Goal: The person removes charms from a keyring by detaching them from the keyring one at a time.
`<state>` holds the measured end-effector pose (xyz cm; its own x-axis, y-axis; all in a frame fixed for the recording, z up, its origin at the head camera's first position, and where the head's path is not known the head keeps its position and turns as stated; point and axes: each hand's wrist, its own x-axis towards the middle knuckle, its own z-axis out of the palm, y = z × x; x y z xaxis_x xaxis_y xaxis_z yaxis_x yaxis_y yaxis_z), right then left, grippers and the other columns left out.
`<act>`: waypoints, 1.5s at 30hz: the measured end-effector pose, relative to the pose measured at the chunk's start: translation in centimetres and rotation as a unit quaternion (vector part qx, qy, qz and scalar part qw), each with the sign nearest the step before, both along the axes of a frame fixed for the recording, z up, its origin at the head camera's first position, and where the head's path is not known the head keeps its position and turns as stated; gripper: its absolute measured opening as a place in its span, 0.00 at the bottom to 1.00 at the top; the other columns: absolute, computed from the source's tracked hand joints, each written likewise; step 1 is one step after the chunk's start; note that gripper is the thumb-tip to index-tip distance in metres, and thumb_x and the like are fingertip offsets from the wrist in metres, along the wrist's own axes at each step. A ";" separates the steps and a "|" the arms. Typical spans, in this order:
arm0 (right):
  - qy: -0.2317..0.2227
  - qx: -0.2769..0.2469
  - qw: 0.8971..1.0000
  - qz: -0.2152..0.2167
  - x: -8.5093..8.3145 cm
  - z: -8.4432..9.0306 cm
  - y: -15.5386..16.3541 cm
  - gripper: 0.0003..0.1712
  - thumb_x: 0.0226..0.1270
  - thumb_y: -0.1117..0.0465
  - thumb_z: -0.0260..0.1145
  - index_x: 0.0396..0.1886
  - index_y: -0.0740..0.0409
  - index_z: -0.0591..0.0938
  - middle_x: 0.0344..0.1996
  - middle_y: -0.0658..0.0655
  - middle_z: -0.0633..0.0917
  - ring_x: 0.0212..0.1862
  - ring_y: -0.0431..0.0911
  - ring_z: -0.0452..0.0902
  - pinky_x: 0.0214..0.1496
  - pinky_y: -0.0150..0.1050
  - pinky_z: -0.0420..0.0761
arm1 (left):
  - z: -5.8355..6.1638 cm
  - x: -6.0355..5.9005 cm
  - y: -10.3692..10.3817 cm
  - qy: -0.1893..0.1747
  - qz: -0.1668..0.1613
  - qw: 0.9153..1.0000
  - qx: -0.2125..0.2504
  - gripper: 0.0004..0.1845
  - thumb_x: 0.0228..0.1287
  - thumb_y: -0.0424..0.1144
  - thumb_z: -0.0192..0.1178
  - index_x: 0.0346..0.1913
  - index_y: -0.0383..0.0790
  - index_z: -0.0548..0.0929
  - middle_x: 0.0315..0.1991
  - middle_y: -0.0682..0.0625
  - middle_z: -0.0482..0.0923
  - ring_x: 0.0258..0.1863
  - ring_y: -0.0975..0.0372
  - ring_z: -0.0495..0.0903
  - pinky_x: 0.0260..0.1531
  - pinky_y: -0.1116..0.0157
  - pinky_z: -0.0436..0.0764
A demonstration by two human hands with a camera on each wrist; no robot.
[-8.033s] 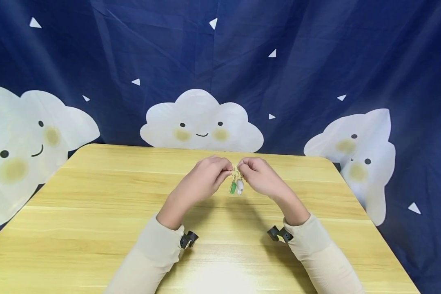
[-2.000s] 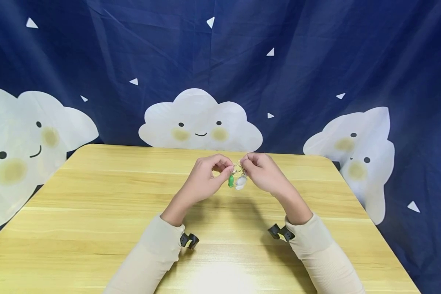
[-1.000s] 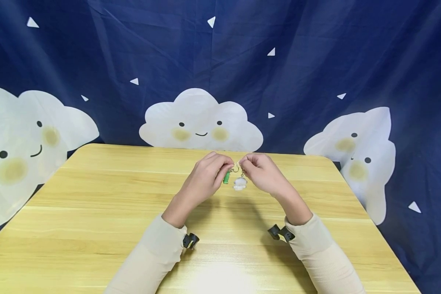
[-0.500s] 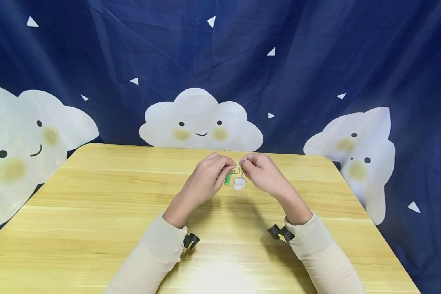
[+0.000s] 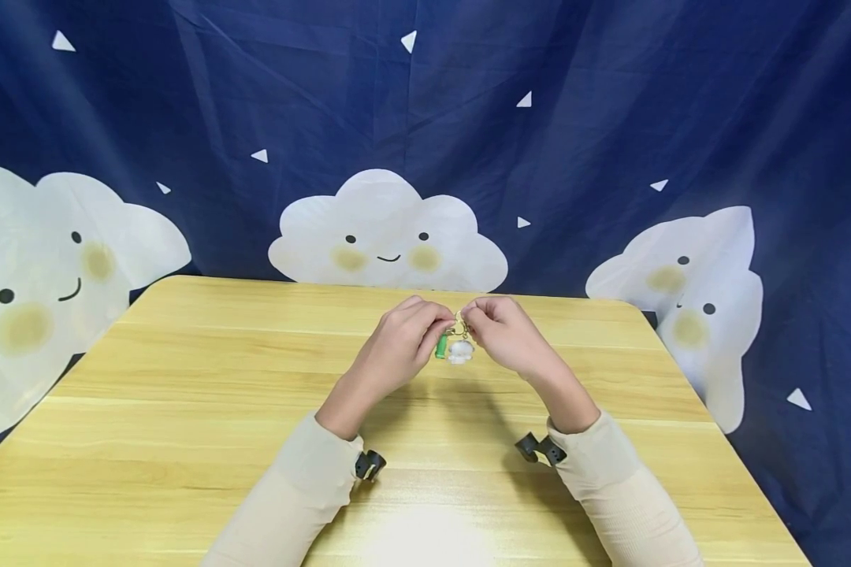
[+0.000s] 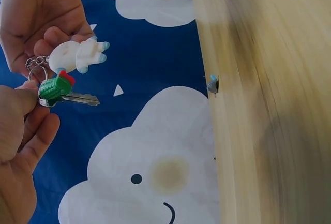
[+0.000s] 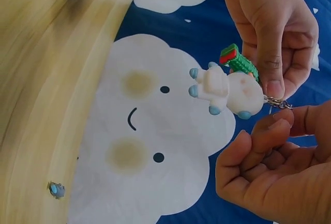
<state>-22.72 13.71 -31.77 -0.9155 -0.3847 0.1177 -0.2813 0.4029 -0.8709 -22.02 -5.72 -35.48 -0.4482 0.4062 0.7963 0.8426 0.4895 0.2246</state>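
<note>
In the head view, my left hand and right hand meet above the table, a key ring between them. The left wrist view shows the silver ring, a metal key and a green charm with a red part. My left thumb and fingers pinch the ring by the key and green charm. A white figure charm with pale blue feet hangs from a short chain. My right thumb and fingertip pinch at this chain, beside the ring; the fingertips partly hide the grip.
The light wooden table lies below both hands. Behind it hangs a dark blue curtain with cloud faces and white triangles. A small grey-blue thing sits at the table's edge in the left wrist view. Each cuff carries a black wrist camera.
Two seconds ago my left fingers were spread wider; they have since drawn together. The green charm has turned and tilted. Lately the white charm has shifted slightly left, toward the green one.
</note>
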 end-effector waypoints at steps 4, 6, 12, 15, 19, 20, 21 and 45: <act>-0.007 -0.008 1.000 -0.003 0.0 0.0 -0.2 0.24 0.83 0.59 0.49 0.20 0.59 0.68 0.13 0.50 0.63 0.15 0.44 0.52 0.19 0.35 0.56 | 0.1 0.1 0.0 0.011 0.006 1.000 -0.012 0.02 0.69 0.27 0.65 0.41 0.34 0.83 0.36 0.47 0.87 0.34 0.58 0.80 0.32 0.67 0.80; -0.012 -0.012 1.000 -0.007 0.1 0.1 -0.3 0.24 0.82 0.60 0.48 0.20 0.59 0.69 0.13 0.50 0.63 0.15 0.44 0.52 0.19 0.34 0.56 | 0.1 0.1 0.0 0.016 0.008 1.000 -0.019 0.02 0.69 0.28 0.65 0.41 0.34 0.83 0.37 0.47 0.87 0.34 0.58 0.80 0.33 0.67 0.81; -0.017 -0.016 1.000 -0.017 0.1 0.3 -0.4 0.23 0.81 0.61 0.48 0.21 0.60 0.69 0.14 0.50 0.63 0.16 0.44 0.51 0.19 0.34 0.56 | 0.2 0.2 -0.1 0.013 0.013 1.000 -0.021 0.02 0.69 0.28 0.65 0.41 0.34 0.83 0.38 0.47 0.87 0.36 0.57 0.81 0.35 0.66 0.82; -0.015 -0.014 1.000 -0.018 0.1 0.3 -0.5 0.23 0.81 0.61 0.48 0.20 0.60 0.69 0.14 0.50 0.63 0.15 0.43 0.51 0.18 0.34 0.55 | 0.2 0.2 -0.2 0.011 0.015 1.000 -0.018 0.02 0.69 0.28 0.65 0.41 0.34 0.83 0.38 0.47 0.87 0.37 0.57 0.81 0.36 0.65 0.82; -0.012 -0.013 1.000 -0.019 -0.1 0.2 -0.4 0.23 0.81 0.61 0.48 0.21 0.60 0.69 0.14 0.50 0.63 0.15 0.43 0.51 0.18 0.34 0.54 | 0.2 0.2 -0.3 0.010 0.017 1.000 -0.019 0.02 0.69 0.28 0.65 0.41 0.34 0.83 0.37 0.47 0.87 0.36 0.57 0.81 0.35 0.65 0.82; -0.012 -0.012 1.000 -0.020 -0.1 0.2 -0.4 0.23 0.81 0.61 0.48 0.21 0.61 0.70 0.14 0.50 0.64 0.15 0.43 0.51 0.18 0.34 0.55 | 0.2 0.1 -0.4 0.010 0.017 1.000 -0.019 0.02 0.69 0.28 0.65 0.41 0.34 0.83 0.37 0.47 0.87 0.37 0.57 0.81 0.35 0.65 0.82; -0.011 -0.012 1.000 -0.022 -0.1 0.2 -0.4 0.22 0.81 0.61 0.48 0.21 0.62 0.70 0.14 0.50 0.64 0.15 0.43 0.51 0.18 0.34 0.55 | 0.2 0.1 -0.5 0.010 0.019 1.000 -0.019 0.02 0.69 0.28 0.65 0.41 0.34 0.83 0.37 0.47 0.87 0.36 0.57 0.81 0.35 0.65 0.82; 0.009 0.120 0.986 0.115 -3.8 -2.7 1.4 0.12 0.81 0.65 0.54 0.35 0.62 0.80 0.26 0.54 0.77 0.27 0.45 0.70 0.30 0.36 0.70 | 0.7 -0.4 -1.9 -0.003 0.048 0.999 0.017 0.03 0.72 0.30 0.63 0.43 0.34 0.85 0.36 0.47 0.85 0.34 0.59 0.79 0.33 0.66 0.80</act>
<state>-26.57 15.08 -34.43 -0.7999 -0.6000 0.0128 -0.4029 0.5210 -0.7525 -22.38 -7.63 -34.77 -0.4885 0.3333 0.8064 0.7908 0.5597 0.2478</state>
